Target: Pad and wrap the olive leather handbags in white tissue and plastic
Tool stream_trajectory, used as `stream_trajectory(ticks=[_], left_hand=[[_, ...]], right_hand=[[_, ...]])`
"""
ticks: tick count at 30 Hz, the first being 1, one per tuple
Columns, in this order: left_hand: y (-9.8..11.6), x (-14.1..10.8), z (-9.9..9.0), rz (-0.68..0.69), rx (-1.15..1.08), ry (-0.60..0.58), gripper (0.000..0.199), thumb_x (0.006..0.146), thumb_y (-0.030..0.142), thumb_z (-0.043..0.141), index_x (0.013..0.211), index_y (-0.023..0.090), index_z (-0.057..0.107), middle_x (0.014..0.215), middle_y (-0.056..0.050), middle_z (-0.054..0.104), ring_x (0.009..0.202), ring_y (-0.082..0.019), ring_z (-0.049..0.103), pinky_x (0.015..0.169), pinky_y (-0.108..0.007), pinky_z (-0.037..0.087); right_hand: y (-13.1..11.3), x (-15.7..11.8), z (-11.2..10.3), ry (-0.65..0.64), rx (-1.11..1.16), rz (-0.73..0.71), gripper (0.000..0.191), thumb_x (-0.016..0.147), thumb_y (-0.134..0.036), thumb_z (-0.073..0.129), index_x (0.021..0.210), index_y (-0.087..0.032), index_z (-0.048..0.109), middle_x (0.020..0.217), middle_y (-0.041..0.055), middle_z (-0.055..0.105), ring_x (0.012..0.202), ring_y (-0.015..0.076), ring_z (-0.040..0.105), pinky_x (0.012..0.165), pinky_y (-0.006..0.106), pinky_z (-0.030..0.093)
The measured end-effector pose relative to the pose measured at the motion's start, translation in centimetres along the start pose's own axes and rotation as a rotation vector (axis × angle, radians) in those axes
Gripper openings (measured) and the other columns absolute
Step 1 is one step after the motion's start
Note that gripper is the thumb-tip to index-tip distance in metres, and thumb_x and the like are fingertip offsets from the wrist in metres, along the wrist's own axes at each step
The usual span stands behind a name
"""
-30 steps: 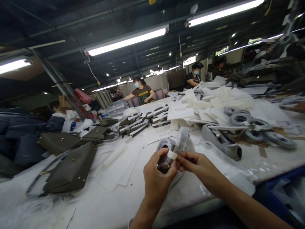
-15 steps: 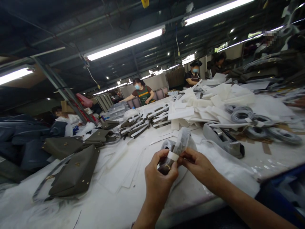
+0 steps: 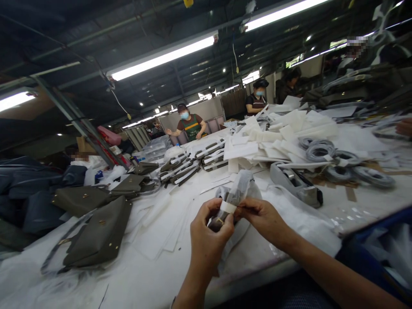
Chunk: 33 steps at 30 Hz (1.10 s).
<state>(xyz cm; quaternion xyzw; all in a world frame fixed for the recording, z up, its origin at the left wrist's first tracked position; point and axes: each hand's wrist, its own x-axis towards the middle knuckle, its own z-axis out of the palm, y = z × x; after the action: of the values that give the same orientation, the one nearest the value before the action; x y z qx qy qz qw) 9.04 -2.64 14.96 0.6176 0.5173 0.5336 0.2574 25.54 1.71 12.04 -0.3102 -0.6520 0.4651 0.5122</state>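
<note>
Flat white tabletop point(image 3: 146, 274), curled fingers point(image 3: 210, 206), plastic-wrapped coil point(image 3: 240, 189)

- Near middle: a bundle point(image 3: 240, 189) between left hand point(image 3: 210, 227) and right hand point(image 3: 265, 219), over the table point(image 3: 151, 279).
- Left on it: a handbag point(image 3: 101, 234), a second bag point(image 3: 82, 199) just behind.
- Between handbag and bundle: flat sheets point(image 3: 164, 227).
- Far middle: a person point(image 3: 193, 127) beyond the table.
- Right: a dispenser point(image 3: 291, 184); coils point(image 3: 318, 159) farther right; piled sheets point(image 3: 277, 139) behind the dispenser.

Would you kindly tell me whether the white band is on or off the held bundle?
On: the white band lies across the bundle, between the left hand and right hand. Whether fastened, cannot tell.
</note>
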Motion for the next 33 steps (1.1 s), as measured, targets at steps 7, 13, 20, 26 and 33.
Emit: stream_trajectory(ticks=[7, 13, 20, 26, 33], left_hand=[[0.5, -0.3, 0.0, -0.005, -0.002, 0.004, 0.034, 0.076, 0.024, 0.071, 0.109, 0.019, 0.065, 0.101, -0.005, 0.072, 0.092, -0.019, 0.068, 0.081, -0.027, 0.053], [0.6, -0.4, 0.0, -0.016, -0.028, 0.015, 0.033, 0.077, 0.027, 0.07, 0.109, 0.019, 0.065, 0.095, -0.004, 0.071, 0.083, -0.017, 0.066, 0.074, -0.025, 0.052], [1.2, -0.3, -0.8, -0.09, -0.035, 0.055, 0.033, 0.075, 0.033, 0.072, 0.104, 0.021, 0.065, 0.067, 0.004, 0.059, 0.057, -0.009, 0.052, 0.053, -0.019, 0.042], [1.1, 0.1, -1.1, -0.11, -0.079, 0.009, 0.034, 0.075, 0.035, 0.072, 0.105, 0.021, 0.062, 0.062, 0.005, 0.058, 0.055, -0.009, 0.051, 0.051, -0.018, 0.039], [-0.1, 1.6, -1.5, 0.025, 0.01, 0.009, 0.028, 0.084, 0.039, 0.066, 0.106, 0.022, 0.066, 0.105, -0.005, 0.068, 0.086, -0.017, 0.066, 0.075, -0.027, 0.054]], right_hand=[[-0.5, -0.7, 0.7, 0.133, -0.231, -0.037, 0.016, 0.088, -0.033, 0.059, 0.08, -0.023, 0.068, 0.077, 0.0002, 0.069, 0.075, 0.0198, 0.063, 0.07, 0.03, 0.047], [-0.9, -0.8, 1.6, 0.161, -0.156, 0.007, 0.016, 0.087, -0.031, 0.056, 0.082, -0.02, 0.067, 0.075, 0.0008, 0.069, 0.067, 0.0169, 0.062, 0.064, 0.028, 0.048], [-1.0, 0.3, 1.8, 0.121, -0.079, 0.025, 0.021, 0.085, -0.039, 0.066, 0.082, -0.018, 0.066, 0.064, -0.0015, 0.06, 0.057, 0.0128, 0.052, 0.056, 0.026, 0.04], [-2.6, -0.1, 2.2, 0.005, 0.349, 0.184, 0.024, 0.082, -0.038, 0.072, 0.089, -0.015, 0.069, 0.071, -0.0002, 0.059, 0.065, 0.0104, 0.049, 0.057, 0.022, 0.035], [-1.8, 1.0, 2.0, -0.135, 0.333, 0.191, 0.037, 0.09, -0.05, 0.063, 0.102, -0.015, 0.07, 0.065, -0.0014, 0.058, 0.056, 0.0087, 0.049, 0.05, 0.02, 0.034]])
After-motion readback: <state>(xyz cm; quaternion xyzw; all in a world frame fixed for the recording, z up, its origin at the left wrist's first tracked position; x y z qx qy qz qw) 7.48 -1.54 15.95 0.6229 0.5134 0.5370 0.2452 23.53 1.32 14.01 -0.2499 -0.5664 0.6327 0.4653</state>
